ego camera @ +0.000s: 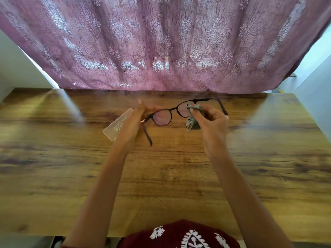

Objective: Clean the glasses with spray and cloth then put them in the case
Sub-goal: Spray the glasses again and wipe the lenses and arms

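Dark-framed glasses (172, 111) with their temples unfolded hang above the wooden table (161, 176). My left hand (133, 120) pinches the frame at its left hinge. My right hand (209, 122) holds a grey cloth (194, 120) and presses it with thumb and fingers onto the right lens. A pale translucent case (116, 125) lies flat on the table, partly behind my left hand. No spray bottle is in view.
A purple patterned curtain (161, 47) hangs right behind the table's far edge. White walls (18, 68) stand at both sides. The table's near edge is against my body, where dark red embroidered clothing (179, 237) shows.
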A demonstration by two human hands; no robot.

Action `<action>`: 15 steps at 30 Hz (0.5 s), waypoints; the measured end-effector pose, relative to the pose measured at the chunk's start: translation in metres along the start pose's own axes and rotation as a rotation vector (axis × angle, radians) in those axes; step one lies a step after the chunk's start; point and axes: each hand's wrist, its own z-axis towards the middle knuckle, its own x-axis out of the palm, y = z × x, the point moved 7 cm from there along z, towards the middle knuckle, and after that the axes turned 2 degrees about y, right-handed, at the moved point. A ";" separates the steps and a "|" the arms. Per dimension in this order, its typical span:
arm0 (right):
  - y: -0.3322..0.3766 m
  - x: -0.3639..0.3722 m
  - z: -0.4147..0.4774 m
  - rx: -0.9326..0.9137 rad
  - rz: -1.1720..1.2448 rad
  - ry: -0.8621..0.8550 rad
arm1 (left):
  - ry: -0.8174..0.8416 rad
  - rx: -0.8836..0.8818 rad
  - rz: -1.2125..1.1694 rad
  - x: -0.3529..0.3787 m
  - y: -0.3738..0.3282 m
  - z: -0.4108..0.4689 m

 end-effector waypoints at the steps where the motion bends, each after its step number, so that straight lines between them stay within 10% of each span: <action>1: 0.001 0.001 -0.001 -0.007 -0.014 0.005 | 0.071 -0.016 0.011 0.004 -0.006 0.003; 7: 0.006 0.006 -0.004 -0.064 -0.051 0.027 | 0.382 0.077 0.328 0.029 -0.023 0.002; 15: 0.025 0.008 -0.015 -0.349 -0.243 0.002 | 0.371 0.160 0.407 0.039 -0.030 0.004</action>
